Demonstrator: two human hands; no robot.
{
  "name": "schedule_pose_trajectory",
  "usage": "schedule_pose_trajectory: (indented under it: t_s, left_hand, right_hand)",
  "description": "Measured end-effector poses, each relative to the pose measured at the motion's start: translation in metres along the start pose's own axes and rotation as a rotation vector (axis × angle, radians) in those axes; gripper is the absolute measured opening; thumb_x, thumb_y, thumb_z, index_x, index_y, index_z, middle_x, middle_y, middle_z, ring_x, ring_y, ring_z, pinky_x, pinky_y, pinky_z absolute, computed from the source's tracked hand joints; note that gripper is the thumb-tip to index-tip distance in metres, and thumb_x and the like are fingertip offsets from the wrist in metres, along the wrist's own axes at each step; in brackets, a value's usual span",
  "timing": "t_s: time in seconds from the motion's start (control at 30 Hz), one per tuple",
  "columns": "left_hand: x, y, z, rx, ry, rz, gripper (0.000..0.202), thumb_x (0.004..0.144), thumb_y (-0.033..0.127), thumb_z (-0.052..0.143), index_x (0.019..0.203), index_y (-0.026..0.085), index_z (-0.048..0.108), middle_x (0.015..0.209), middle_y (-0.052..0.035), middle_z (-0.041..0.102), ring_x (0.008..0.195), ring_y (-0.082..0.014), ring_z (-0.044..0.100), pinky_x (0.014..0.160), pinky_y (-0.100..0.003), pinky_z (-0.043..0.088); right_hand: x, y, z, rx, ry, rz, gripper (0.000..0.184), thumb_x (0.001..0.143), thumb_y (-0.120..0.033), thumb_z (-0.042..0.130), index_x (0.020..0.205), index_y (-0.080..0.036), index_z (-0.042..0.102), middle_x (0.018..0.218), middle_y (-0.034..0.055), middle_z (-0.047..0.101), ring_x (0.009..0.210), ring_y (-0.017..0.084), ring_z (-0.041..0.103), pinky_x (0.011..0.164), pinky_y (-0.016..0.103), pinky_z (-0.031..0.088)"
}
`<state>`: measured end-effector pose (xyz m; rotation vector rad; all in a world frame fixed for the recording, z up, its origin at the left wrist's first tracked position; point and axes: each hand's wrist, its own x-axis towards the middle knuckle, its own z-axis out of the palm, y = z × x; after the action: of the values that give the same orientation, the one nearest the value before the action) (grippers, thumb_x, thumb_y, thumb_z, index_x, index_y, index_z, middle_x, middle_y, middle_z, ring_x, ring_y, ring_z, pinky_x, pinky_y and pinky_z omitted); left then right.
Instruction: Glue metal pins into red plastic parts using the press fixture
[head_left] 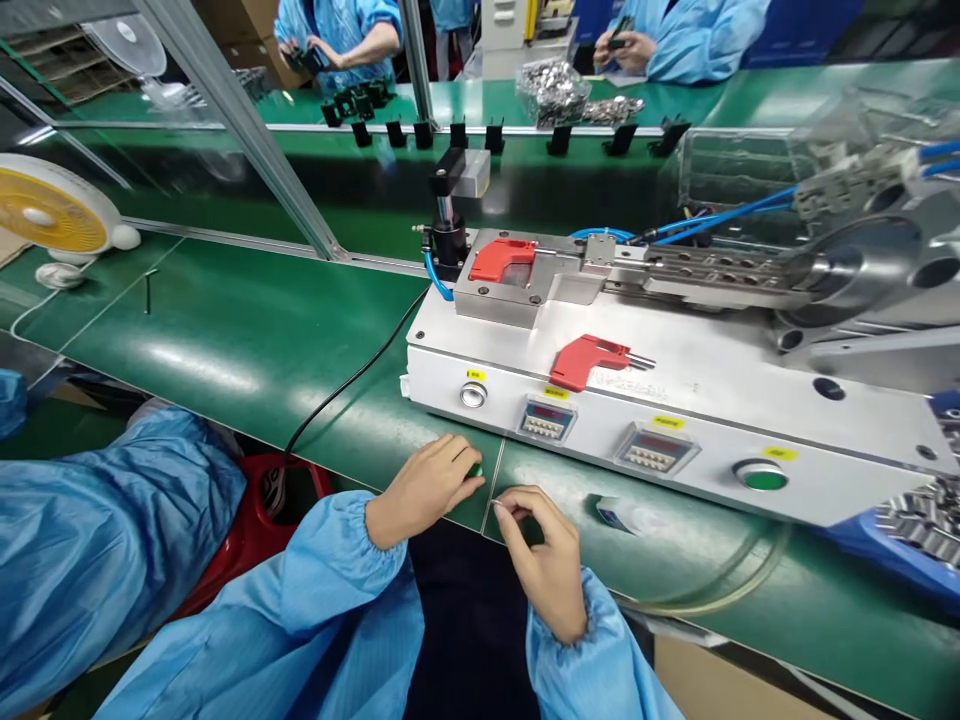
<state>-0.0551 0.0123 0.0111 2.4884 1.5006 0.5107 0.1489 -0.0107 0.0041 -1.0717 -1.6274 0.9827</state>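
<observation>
My left hand (429, 487) rests at the front of the green bench, fingers curled together. A small bright green spot (475, 469) shows between its fingers; what it belongs to is unclear. Facing it, my right hand (546, 550) pinches a tiny silvery piece (496, 503) between thumb and forefinger. Beyond both hands stands a white machine (480, 360) with buttons and small displays. One red pistol-shaped plastic part (501, 260) sits in the metal fixture (495, 303) on top. A second red part (589, 360), with thin metal rods sticking out, lies on the machine's top.
A black cable (352, 377) runs off the machine's left side. At right, a blue bin (877, 550) holds metal pieces. A yellow-and-white fan (56, 210) stands far left. Across the bench, co-workers in blue sleeves (701, 40) handle parts, beside a bag of metal parts (551, 90).
</observation>
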Motion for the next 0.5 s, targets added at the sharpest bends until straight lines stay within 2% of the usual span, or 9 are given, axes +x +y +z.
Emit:
schedule_pose_trajectory:
  t_s: [0.07,0.2,0.3,0.4,0.5]
  left_hand:
    - [0.002,-0.001,-0.01,-0.065,0.108,0.036,0.009,0.104,0.028,0.063,0.104,0.019,0.062,0.096,-0.0052,0.069,0.084,-0.0204,0.068,0.073,-0.032,0.059]
    - [0.013,-0.001,-0.032,-0.153,0.478,0.032,0.011,0.104,0.029,0.066,0.107,0.019,0.065,0.095,-0.0051,0.071,0.086,-0.018,0.069,0.077,-0.029,0.059]
    - [0.028,-0.002,-0.038,-0.123,0.69,0.018,0.014,0.101,0.027,0.071,0.111,0.019,0.067,0.097,-0.0054,0.071,0.09,-0.0181,0.07,0.082,-0.03,0.06]
    - [0.043,-0.004,-0.033,-0.087,0.807,0.017,0.014,0.101,0.025,0.071,0.112,0.018,0.067,0.098,-0.0059,0.071,0.09,-0.0178,0.071,0.082,-0.029,0.062]
    - [0.051,-0.007,-0.026,-0.064,0.861,0.015,0.013,0.1,0.022,0.072,0.111,0.017,0.068,0.098,-0.006,0.07,0.09,-0.0175,0.071,0.082,-0.029,0.062]
  right_hand:
    - [0.001,0.0,0.001,-0.006,0.003,-0.013,0.015,0.103,-0.023,0.062,0.089,-0.022,0.064,0.081,0.0025,0.067,0.072,0.016,0.064,0.068,0.029,0.054]
    - [0.003,-0.002,0.002,-0.022,-0.01,-0.018,0.016,0.103,-0.023,0.063,0.087,-0.022,0.064,0.082,0.0033,0.068,0.074,0.017,0.064,0.069,0.03,0.054]
    - [0.006,-0.002,0.002,-0.038,-0.011,-0.022,0.017,0.103,-0.024,0.062,0.087,-0.022,0.064,0.08,0.0033,0.068,0.073,0.017,0.064,0.068,0.03,0.054]
    - [0.006,-0.001,0.002,-0.051,-0.011,-0.035,0.015,0.103,-0.024,0.063,0.088,-0.021,0.065,0.08,0.003,0.068,0.071,0.017,0.064,0.067,0.029,0.054]
    - [0.006,0.0,0.003,-0.045,-0.012,-0.054,0.013,0.101,-0.021,0.064,0.089,-0.021,0.065,0.081,0.0026,0.068,0.072,0.016,0.064,0.067,0.028,0.054]
